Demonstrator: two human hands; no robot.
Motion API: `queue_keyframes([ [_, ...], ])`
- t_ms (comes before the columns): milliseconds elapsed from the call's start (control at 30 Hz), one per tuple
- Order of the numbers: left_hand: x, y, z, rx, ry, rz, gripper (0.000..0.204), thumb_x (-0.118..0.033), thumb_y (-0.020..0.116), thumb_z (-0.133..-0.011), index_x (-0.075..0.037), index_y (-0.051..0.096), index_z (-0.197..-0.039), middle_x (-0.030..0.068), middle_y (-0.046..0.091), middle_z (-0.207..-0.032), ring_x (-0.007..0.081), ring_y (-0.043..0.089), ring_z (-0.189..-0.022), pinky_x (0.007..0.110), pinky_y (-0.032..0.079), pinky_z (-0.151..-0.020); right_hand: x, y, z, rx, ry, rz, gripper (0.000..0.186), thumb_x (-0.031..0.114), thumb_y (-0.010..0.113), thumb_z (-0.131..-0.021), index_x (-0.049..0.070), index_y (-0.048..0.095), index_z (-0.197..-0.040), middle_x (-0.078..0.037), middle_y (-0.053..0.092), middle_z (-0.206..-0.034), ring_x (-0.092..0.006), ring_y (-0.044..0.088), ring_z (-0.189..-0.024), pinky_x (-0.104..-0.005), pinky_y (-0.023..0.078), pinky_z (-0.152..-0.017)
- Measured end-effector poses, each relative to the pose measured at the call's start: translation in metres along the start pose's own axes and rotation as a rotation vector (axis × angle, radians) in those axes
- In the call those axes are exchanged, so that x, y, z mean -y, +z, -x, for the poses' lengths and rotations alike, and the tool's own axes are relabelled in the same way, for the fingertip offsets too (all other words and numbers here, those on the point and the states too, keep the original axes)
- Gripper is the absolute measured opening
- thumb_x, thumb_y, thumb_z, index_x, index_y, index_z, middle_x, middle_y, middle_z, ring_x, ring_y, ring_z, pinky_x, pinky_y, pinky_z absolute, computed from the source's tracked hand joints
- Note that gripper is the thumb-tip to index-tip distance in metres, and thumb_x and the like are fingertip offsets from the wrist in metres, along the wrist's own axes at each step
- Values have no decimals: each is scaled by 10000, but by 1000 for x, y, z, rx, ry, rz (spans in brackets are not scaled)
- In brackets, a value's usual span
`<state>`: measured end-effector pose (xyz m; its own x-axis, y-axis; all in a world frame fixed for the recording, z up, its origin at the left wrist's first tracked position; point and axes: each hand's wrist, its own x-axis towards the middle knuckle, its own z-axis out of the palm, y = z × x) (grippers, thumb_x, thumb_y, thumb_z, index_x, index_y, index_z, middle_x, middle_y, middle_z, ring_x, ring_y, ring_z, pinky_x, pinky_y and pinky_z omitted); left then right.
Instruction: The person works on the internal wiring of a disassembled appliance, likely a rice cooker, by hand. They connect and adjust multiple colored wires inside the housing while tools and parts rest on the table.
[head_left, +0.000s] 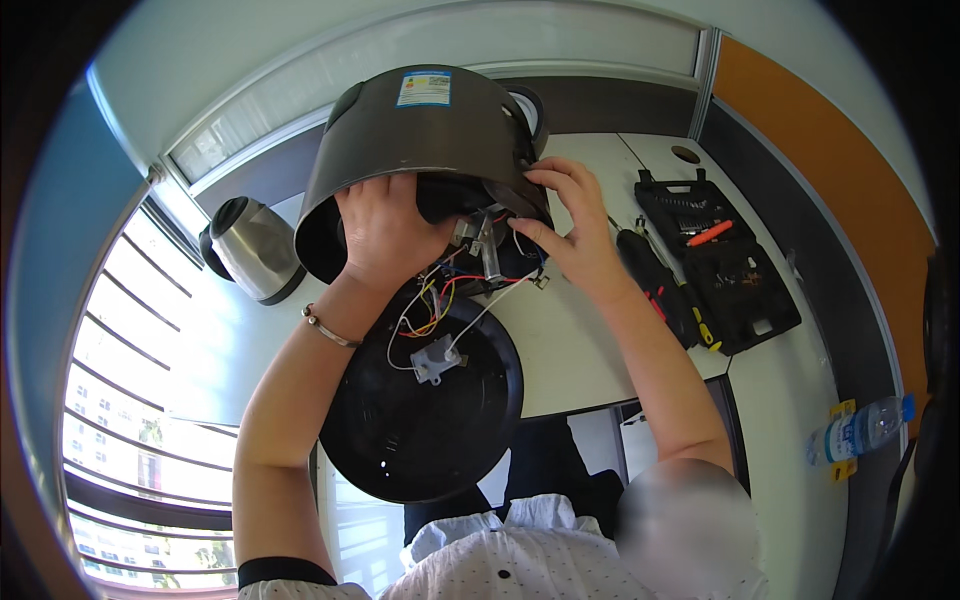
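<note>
A dark grey rice cooker body (430, 125) lies tipped on its side, its open underside towards me. Its round black base plate (430, 430) is off and rests nearer to me at the table's edge. Red, yellow, white and blue wires (432, 305) link the two, and a pale plastic part (436, 361) sits in the plate. My left hand (392, 228) reaches into the opening, its fingertips hidden inside. My right hand (572, 225) grips the opening's right rim between thumb and fingers, beside a metal bracket (490, 248).
A steel kettle (255, 250) stands at the left. On the right are an open black tool case (720, 260), a dark tool holder (655, 285) and a screwdriver with a yellow-black handle (704, 328). A water bottle (860, 430) lies at the far right. Partitions border the table.
</note>
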<state>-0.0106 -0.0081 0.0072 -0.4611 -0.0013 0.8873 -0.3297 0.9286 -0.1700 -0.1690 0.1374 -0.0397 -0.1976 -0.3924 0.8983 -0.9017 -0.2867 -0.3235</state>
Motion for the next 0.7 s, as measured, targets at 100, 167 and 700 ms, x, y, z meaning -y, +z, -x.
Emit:
queue_keyframes([
  [100,-2,-1,-1,31,-20,1,769,-284,815,-484,-65,529,-1164,159,488,-1174,363,412,-1157,494,284,-970,1,1,1,-22,8,0,467,132,759,-646,65,570,-1068,-99,513,-1138,-290,452,-1101,-386,358,-940],
  [167,-2,-1,-1,41,-26,1,788,-279,823,-477,-57,528,-1173,166,484,-1191,376,399,-1179,498,273,-990,4,1,0,-42,20,-8,475,108,752,-622,72,571,-1059,-91,520,-1112,-300,459,-1068,-391,348,-929],
  [700,2,5,0,-14,37,-31,782,-324,785,-512,-68,499,-1193,160,472,-1188,359,413,-1142,507,283,-962,13,0,-3,-61,116,-128,515,35,719,-574,74,548,-1059,-92,518,-1124,-304,451,-1073,-380,350,-939],
])
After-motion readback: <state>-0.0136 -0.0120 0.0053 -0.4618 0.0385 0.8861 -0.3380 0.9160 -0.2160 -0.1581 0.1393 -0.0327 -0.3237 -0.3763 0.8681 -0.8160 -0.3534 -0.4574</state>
